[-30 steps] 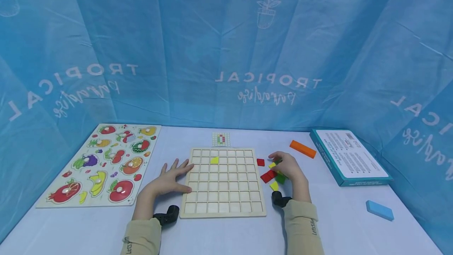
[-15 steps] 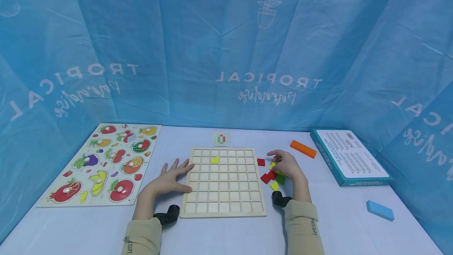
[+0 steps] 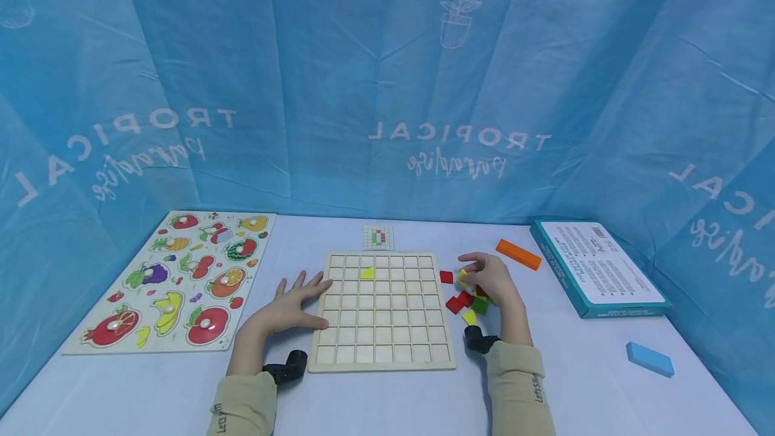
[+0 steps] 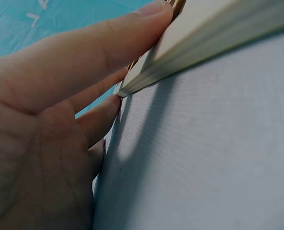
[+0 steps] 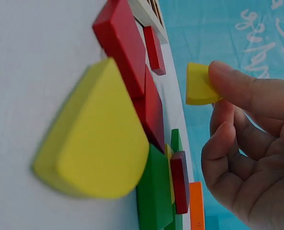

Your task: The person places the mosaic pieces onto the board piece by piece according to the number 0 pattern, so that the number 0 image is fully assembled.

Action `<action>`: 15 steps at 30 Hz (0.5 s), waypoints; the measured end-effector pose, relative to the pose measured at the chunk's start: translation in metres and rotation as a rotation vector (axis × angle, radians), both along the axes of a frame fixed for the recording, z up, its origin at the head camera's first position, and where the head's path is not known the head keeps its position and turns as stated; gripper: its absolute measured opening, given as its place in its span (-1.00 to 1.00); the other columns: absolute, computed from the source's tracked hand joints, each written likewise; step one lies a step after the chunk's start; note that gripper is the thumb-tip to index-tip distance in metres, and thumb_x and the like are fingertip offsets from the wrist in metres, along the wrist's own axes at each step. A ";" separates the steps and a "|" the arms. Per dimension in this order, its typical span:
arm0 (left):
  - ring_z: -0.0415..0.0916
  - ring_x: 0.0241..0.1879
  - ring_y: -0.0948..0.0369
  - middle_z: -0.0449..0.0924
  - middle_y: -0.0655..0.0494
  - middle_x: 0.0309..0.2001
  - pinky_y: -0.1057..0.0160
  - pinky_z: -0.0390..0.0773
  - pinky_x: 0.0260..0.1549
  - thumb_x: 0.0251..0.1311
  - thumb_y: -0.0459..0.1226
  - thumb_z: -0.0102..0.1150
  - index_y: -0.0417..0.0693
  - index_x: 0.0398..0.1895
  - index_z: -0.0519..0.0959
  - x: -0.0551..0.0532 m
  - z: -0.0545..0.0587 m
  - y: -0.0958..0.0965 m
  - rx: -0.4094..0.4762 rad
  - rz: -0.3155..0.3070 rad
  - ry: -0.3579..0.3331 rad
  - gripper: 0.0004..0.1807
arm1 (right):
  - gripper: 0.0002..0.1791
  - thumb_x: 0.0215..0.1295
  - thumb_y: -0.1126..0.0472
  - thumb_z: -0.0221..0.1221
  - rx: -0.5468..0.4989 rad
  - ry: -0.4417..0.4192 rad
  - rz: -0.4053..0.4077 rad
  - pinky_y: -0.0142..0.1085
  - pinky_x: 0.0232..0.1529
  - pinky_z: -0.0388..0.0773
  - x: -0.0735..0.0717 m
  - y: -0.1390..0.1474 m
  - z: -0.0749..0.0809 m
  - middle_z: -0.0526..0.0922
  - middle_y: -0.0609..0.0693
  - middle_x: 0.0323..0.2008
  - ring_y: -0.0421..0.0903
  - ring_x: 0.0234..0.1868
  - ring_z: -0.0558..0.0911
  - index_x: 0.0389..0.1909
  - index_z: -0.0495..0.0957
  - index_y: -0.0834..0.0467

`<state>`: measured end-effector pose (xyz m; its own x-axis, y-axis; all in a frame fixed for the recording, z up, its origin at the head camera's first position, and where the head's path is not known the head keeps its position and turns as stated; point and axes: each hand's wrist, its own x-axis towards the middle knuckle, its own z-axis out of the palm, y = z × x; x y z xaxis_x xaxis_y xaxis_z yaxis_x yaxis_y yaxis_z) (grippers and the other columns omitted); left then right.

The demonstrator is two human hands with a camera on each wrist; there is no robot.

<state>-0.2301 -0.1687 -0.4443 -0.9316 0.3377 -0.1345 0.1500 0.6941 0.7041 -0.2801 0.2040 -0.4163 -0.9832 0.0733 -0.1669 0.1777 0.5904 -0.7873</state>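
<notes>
My left hand (image 3: 292,308) rests with spread fingers on the left edge of a wooden grid board (image 3: 383,318); its thumb (image 4: 127,36) touches the rim in the left wrist view. One yellow piece (image 3: 367,274) lies in a cell near the top. Right of the board, my right hand (image 3: 492,280) pinches a small yellow wooden block (image 5: 198,85) between thumb and fingers, raised off the table. Below it lie loose blocks: a rounded yellow one (image 5: 96,139), red ones (image 5: 122,45) and green ones (image 5: 153,191). The hand partly covers this pile in the head view.
Behind the board lies a small pattern card (image 3: 378,238). A fruit puzzle board (image 3: 200,241) is at left. To the right are an orange block (image 3: 519,255), a teal box (image 3: 599,264) and a blue block (image 3: 650,359). A blue curtain (image 3: 339,86) hangs behind the table.
My right hand has shifted slightly within the loose blocks and has lifted the yellow block up from them. Some red pieces slid apart. My left hand has stayed in place.
</notes>
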 end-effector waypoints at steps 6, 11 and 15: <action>-0.43 0.41 -0.16 -0.07 -0.15 0.43 -0.16 -0.57 0.30 -0.21 -0.07 0.38 -0.11 0.35 0.22 0.000 0.000 0.000 0.005 -0.001 0.003 -0.04 | -0.58 0.08 0.20 0.30 -0.017 -0.012 -0.043 -0.37 -0.32 0.51 -0.002 -0.006 0.000 0.59 0.10 -0.21 0.01 -0.20 0.49 0.02 0.54 0.10; -0.44 0.41 -0.15 -0.07 -0.15 0.43 -0.15 -0.57 0.30 -0.21 -0.07 0.38 -0.10 0.35 0.21 0.000 0.001 -0.001 0.002 0.002 0.000 -0.04 | -0.63 0.10 0.14 0.29 -0.032 -0.019 -0.059 -0.39 -0.36 0.47 -0.004 -0.012 0.001 0.60 0.10 -0.23 0.02 -0.19 0.51 -0.04 0.54 0.08; -0.43 0.41 -0.16 -0.06 -0.16 0.43 -0.16 -0.56 0.30 -0.21 -0.07 0.38 -0.11 0.35 0.22 0.001 0.000 -0.001 0.002 0.000 0.005 -0.04 | -0.67 0.12 0.09 0.27 -0.050 -0.022 -0.061 -0.39 -0.42 0.43 -0.004 -0.016 0.004 0.62 0.08 -0.25 0.03 -0.20 0.53 -0.09 0.50 0.07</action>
